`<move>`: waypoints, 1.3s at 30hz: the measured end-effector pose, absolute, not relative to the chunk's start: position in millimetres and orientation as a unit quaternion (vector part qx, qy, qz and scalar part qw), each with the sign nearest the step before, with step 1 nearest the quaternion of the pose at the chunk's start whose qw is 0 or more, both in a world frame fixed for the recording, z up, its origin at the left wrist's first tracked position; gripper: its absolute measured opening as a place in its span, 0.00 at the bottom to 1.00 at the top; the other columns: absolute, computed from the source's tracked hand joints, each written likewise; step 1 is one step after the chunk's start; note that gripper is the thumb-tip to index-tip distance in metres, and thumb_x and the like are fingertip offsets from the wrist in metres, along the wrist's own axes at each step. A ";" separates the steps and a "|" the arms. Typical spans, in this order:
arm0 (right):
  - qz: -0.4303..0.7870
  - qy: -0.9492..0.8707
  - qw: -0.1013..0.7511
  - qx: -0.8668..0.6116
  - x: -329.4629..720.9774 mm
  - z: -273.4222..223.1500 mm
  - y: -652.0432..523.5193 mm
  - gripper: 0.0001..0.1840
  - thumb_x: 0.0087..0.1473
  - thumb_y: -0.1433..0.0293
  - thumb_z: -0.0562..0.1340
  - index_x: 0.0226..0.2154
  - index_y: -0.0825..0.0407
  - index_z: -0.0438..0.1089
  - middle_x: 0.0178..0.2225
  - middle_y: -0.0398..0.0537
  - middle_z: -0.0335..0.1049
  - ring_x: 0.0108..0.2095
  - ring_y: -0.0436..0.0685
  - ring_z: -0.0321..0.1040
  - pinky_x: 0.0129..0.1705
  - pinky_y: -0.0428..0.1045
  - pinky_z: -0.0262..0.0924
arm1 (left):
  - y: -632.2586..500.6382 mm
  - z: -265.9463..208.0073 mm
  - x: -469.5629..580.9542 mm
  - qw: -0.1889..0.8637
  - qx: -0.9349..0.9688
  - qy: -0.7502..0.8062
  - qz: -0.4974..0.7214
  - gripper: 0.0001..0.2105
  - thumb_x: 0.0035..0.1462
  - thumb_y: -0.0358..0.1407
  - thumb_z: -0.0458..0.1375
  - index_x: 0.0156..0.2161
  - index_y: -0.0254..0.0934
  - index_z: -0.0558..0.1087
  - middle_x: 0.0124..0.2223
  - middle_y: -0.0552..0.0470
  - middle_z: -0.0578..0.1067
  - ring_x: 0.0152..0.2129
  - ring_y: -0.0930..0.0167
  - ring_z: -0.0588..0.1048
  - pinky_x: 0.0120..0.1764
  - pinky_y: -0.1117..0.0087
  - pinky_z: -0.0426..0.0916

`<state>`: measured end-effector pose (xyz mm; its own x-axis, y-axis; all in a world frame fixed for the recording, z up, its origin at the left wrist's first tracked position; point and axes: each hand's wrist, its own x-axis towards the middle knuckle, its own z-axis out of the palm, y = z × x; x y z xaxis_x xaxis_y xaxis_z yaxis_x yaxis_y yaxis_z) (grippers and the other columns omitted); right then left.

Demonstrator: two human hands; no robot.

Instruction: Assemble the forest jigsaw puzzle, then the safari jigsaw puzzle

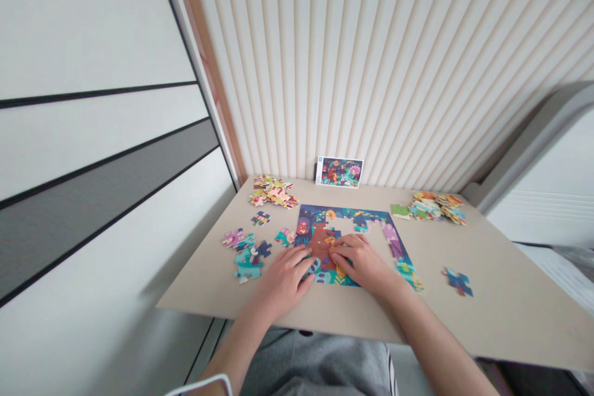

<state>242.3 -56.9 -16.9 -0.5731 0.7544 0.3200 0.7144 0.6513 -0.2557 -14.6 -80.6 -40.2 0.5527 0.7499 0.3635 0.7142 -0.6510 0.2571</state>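
Observation:
A partly assembled jigsaw puzzle (pixel 304 216) lies on the table, its dark blue border framing a bare gap in the middle and right. My left hand (pixel 288 273) rests palm down at the puzzle's left front edge, fingers stretched out over it. Bent over the middle of the picture, my right hand (pixel 359 261) has its thumb and fingertips on an orange-and-brown puzzle piece (pixel 331 246) beside the gap. The fingers partly cover that piece. Left of my left hand are several loose teal and purple puzzle pieces (pixel 248 266).
A picture card (pixel 341 172) leans upright against the ribbed wall behind the table (pixel 510 309). Heaps of puzzle pieces lie at the back left (pixel 273 193) and back right (pixel 436 205). A blue-and-red piece (pixel 458 281) lies by itself at the right. White panels stand close on the left.

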 end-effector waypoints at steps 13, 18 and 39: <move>0.052 -0.850 0.166 -0.497 267.2 -32.5 -44.4 0.15 0.67 0.63 0.55 0.42 0.47 0.78 0.45 0.50 0.75 0.48 0.59 0.69 0.54 0.53 0.60 | -78.1 -43.0 -16.8 0.059 0.888 0.406 0.207 0.22 0.68 0.40 0.54 0.65 0.43 0.65 0.65 0.49 0.68 0.63 0.63 0.65 0.66 0.55 0.59; 0.062 -0.849 0.176 -0.495 267.4 -32.1 -45.1 0.16 0.67 0.62 0.55 0.43 0.48 0.78 0.45 0.50 0.75 0.47 0.58 0.71 0.53 0.53 0.60 | -79.0 -43.5 -16.7 0.058 0.887 0.407 0.212 0.20 0.68 0.38 0.54 0.62 0.42 0.68 0.65 0.49 0.69 0.63 0.63 0.65 0.66 0.54 0.59; 0.007 -0.828 0.188 -0.528 260.7 -21.8 -49.4 0.15 0.68 0.63 0.54 0.47 0.45 0.76 0.44 0.48 0.73 0.44 0.57 0.70 0.46 0.52 0.57 | -82.0 -43.1 -17.0 0.052 0.877 0.412 0.243 0.16 0.66 0.36 0.56 0.58 0.42 0.72 0.61 0.48 0.72 0.59 0.62 0.69 0.64 0.54 0.63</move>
<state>260.7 -49.4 -21.8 -0.3721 0.8770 0.3040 0.8718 0.4426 -0.2101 -17.0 -82.0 -43.1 0.5433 0.7474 0.3824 0.6964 -0.6556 0.2919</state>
